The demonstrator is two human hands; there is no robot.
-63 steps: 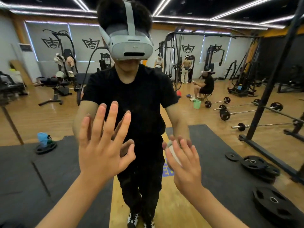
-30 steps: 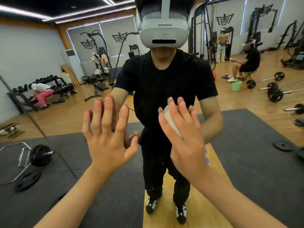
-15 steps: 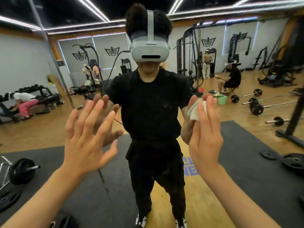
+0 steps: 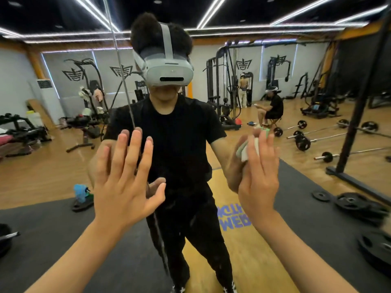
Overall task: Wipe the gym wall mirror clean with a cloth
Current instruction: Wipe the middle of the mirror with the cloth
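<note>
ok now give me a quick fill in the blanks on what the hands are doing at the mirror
1. The right hand presses a ___ against the mirror.
2. The left hand lies flat on the glass and holds ___.
3. The T-shirt seen in the reflection is ___.

Missing words: cloth; nothing; black.
</note>
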